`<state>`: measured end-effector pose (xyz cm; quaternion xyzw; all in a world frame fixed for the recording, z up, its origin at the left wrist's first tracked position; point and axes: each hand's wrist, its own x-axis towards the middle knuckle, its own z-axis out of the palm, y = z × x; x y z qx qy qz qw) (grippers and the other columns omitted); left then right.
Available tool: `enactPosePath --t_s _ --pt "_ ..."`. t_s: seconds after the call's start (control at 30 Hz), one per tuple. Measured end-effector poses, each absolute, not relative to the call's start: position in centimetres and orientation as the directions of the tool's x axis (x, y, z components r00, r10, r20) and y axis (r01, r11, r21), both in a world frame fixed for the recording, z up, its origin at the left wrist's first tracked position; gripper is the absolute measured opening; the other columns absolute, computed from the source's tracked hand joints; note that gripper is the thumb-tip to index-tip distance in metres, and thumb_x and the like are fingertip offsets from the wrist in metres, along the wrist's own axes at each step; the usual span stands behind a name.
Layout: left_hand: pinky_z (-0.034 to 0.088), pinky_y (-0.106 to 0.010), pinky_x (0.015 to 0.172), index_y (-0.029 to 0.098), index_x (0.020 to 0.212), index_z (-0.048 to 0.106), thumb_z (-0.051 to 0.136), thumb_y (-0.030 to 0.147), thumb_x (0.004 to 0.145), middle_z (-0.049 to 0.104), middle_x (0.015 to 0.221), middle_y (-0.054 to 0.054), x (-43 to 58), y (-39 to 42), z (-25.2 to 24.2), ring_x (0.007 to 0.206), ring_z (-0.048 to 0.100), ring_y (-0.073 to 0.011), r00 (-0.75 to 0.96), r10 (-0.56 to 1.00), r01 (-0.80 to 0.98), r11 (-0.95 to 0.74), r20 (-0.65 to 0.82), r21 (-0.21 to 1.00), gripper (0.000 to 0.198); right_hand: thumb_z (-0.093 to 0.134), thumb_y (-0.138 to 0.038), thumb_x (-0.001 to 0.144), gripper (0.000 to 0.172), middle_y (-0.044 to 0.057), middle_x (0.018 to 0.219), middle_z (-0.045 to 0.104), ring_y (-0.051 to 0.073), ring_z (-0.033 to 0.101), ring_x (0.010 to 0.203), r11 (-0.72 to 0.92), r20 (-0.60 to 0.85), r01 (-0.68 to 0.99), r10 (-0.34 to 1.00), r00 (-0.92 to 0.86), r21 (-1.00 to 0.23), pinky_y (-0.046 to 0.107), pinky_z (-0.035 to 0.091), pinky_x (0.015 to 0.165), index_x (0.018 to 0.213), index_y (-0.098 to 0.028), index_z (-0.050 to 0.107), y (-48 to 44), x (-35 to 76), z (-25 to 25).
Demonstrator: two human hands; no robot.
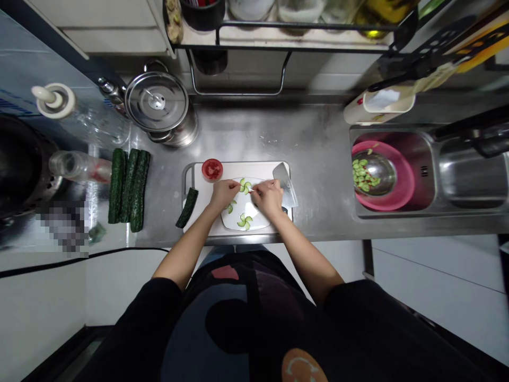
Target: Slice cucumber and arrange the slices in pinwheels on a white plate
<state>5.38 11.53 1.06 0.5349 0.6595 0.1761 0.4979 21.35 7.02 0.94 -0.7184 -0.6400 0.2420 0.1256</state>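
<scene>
A white plate (260, 218) lies on a white cutting board (204, 207), bearing small fans of green cucumber slices (245, 222). My left hand (225, 192) is at the plate's upper left, its fingers pinched beside a cucumber fan (245, 185). From the right, my right hand (268, 196) reaches to the same fan with closed fingertips; whatever either hand holds is too small to make out. A small red bowl (212, 170) with red contents stands at the board's upper left. Under and beside my right hand lies a cleaver (287, 183). A cucumber piece (187, 208) rests on the board's left side.
Several whole cucumbers (136, 191) lie left of the board, near a glass jar (79, 167). A steel pot (157, 103) stands behind them. At the right, a sink (427, 180) holds a pink basin (405, 183) with green pieces. A rack (294, 49) hangs above the counter.
</scene>
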Motion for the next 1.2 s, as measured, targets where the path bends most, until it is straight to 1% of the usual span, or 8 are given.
enactPosePath --t_s 0.1,0.23,0.37,0.5,0.6,0.93,1.2 --pt "0.048 -0.023 0.066 0.016 0.076 0.075 0.062 0.018 0.073 0.073 0.073 0.0 5.1 11.5 1.1 0.068 0.065 -0.014 0.059 0.879 0.533 0.372 -0.472 0.76 0.013 0.057 -0.026 0.083 0.02 0.007 0.093 0.07 0.027 0.042 0.102 -0.137 -0.238 0.875 0.971 0.025 -0.465 0.036 0.029 0.076 0.094 -0.023 0.073 6.7 21.4 1.3" --pt "0.049 -0.023 0.07 0.017 0.077 0.074 0.063 0.016 0.074 0.073 0.076 0.0 5.2 11.3 1.0 0.072 0.066 -0.0143 0.091 0.889 0.539 0.335 -0.449 0.773 0.011 0.054 -0.025 0.086 0.021 0.008 0.098 0.07 0.028 0.042 0.103 -0.128 -0.253 0.893 0.967 0.016 -0.431 0.035 0.028 0.074 0.092 -0.023 0.073 6.8 20.9 1.4" --pt "0.049 -0.024 0.074 0.018 0.077 0.074 0.065 0.017 0.073 0.074 0.079 -0.001 5.5 11.1 1.2 0.076 0.066 -0.0149 0.155 0.906 0.605 0.229 -0.394 0.763 0.009 0.05 -0.025 0.089 0.023 0.009 0.097 0.069 0.027 0.042 0.103 -0.117 -0.246 0.899 0.969 0.011 -0.423 0.035 0.028 0.072 0.089 -0.021 0.073 7.1 20.6 1.4" --pt "0.048 -0.026 0.077 0.019 0.074 0.073 0.064 0.018 0.076 0.074 0.08 -0.002 5.8 11.1 1.6 0.079 0.066 -0.0168 0.222 0.92 0.709 0.076 -0.324 0.701 0.009 0.051 -0.025 0.089 0.023 0.009 0.097 0.069 0.026 0.043 0.102 -0.131 -0.247 0.898 0.969 0.026 -0.419 0.034 0.028 0.071 0.088 -0.021 0.073 7.2 20.7 1.4" --pt "0.047 -0.027 0.077 0.019 0.074 0.073 0.062 0.018 0.078 0.074 0.082 -0.003 6.0 11.2 1.5 0.081 0.065 -0.0179 0.244 0.925 0.747 0.012 -0.291 0.664 0.012 0.051 -0.025 0.088 0.023 0.008 0.097 0.07 0.026 0.043 0.102 -0.144 -0.243 0.896 0.969 0.042 -0.421 0.035 0.028 0.072 0.087 -0.021 0.073 7.2 20.9 1.4" --pt "0.045 -0.027 0.073 0.02 0.074 0.074 0.061 0.021 0.08 0.074 0.081 -0.003 6.5 11.3 1.3 0.079 0.066 -0.0182 0.194 0.927 0.77 0.059 -0.322 0.635 0.014 0.05 -0.025 0.087 0.023 0.008 0.095 0.07 0.027 0.043 0.101 -0.156 -0.233 0.877 0.971 0.052 -0.455 0.035 0.029 0.075 0.086 -0.022 0.073 7.4 20.9 1.4" --pt "0.045 -0.026 0.073 0.02 0.078 0.074 0.059 0.02 0.082 0.075 0.084 -0.004 6.7 11.2 1.4 0.081 0.066 -0.0184 0.171 0.929 0.796 0.066 -0.329 0.601 0.015 0.051 -0.026 0.088 0.022 0.008 0.096 0.07 0.027 0.043 0.103 -0.148 -0.223 0.882 0.974 0.05 -0.448 0.036 0.03 0.075 0.088 -0.022 0.073 7.8 20.8 1.6"
